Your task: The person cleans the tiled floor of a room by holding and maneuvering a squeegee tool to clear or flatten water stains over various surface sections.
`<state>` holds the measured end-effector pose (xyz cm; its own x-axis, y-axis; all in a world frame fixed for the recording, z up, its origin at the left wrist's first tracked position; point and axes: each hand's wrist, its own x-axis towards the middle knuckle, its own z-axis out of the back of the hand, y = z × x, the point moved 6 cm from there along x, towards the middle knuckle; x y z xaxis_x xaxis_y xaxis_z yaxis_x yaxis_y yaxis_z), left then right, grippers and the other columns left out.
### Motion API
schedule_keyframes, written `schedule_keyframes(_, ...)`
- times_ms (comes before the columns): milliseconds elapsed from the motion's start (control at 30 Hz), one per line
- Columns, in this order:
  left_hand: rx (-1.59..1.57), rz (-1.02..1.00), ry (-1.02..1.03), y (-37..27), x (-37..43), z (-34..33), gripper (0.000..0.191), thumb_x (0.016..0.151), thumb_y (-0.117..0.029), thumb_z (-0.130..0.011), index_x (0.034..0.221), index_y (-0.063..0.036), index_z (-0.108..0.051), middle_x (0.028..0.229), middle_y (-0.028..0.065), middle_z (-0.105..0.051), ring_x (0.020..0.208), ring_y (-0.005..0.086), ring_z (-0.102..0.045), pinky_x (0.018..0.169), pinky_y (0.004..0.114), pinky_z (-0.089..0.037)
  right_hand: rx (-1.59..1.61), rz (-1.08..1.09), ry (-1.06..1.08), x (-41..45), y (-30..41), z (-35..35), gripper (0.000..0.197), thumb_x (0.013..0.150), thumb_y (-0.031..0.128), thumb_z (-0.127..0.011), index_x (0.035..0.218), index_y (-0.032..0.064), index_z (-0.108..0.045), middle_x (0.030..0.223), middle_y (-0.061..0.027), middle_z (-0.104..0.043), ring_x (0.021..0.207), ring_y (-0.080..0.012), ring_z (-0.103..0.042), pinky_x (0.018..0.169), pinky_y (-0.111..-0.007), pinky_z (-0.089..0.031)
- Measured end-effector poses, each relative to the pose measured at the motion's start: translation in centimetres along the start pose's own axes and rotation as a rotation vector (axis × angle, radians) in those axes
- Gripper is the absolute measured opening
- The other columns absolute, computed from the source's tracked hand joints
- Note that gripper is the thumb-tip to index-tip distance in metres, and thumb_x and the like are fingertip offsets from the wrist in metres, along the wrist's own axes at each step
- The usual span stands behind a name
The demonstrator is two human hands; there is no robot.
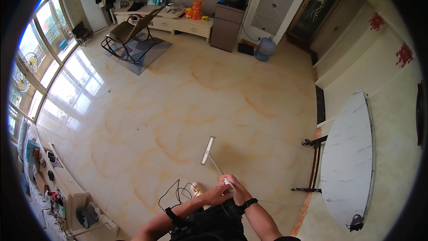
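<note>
A white-headed floor tool (208, 151), which looks like a squeegee or flat mop, rests its long narrow head on the glossy tiled floor (187, 107). Its thin metal pole runs back to a white handle just in front of my body. My right hand (233, 183) is wrapped around that handle. At the handle's near end, my left hand (219, 194) touches it with bent fingers; how firmly it grips is hard to tell. Black straps circle both wrists. A light-coloured shoe (196, 189) shows beyond my left forearm.
A thin black cable (170, 192) lies looped by the shoe. At the right a folded marble-patterned table (349, 160) leans on a wheeled black frame. A rocking chair (130, 33) stands on a rug, a water jug (265, 49) by the cabinet, a cluttered low table (72, 182) at left.
</note>
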<state>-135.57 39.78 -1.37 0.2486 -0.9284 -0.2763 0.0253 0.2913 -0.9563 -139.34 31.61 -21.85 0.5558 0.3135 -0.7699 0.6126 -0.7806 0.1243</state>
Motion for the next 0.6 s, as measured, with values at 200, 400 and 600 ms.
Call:
schedule_keyframes(200,-0.008,-0.084,0.037,0.0,0.6,-1.7,0.03,0.084,-0.027,-0.052,0.098,-0.0007,-0.048,0.076,0.0159,-0.056,0.072,0.0282,-0.056,0.065,0.036,-0.043,0.189,-0.003,0.034,-3.3,-0.5,0.5,0.022,0.081,0.021,-0.042,0.064,0.0083,-0.04,0.055,-0.0039,-0.043,0.05,-0.015,-0.044,0.046,-0.027,-0.039)
schedule_keyframes(400,-0.003,0.057,0.029,1.9,-0.3,-0.3,0.034,0.082,-0.028,-0.055,0.097,0.0009,-0.047,0.074,0.018,-0.057,0.068,0.0297,-0.057,0.063,0.037,-0.043,-0.003,0.232,-0.383,-3.0,-0.6,1.4,0.022,0.079,0.018,-0.044,0.061,0.0055,-0.043,0.056,-0.0077,-0.045,0.048,-0.0193,-0.047,0.047,-0.03,-0.041)
schedule_keyframes(600,0.001,0.134,-0.051,3.1,-1.0,1.0,0.039,0.081,-0.032,-0.057,0.096,0.0022,-0.047,0.076,0.019,-0.059,0.069,0.03,-0.059,0.062,0.038,-0.044,0.014,0.196,-0.378,-0.5,-1.9,2.4,0.017,0.076,0.015,-0.047,0.063,0.0035,-0.047,0.057,-0.0098,-0.045,0.053,-0.0213,-0.048,0.05,-0.033,-0.042)
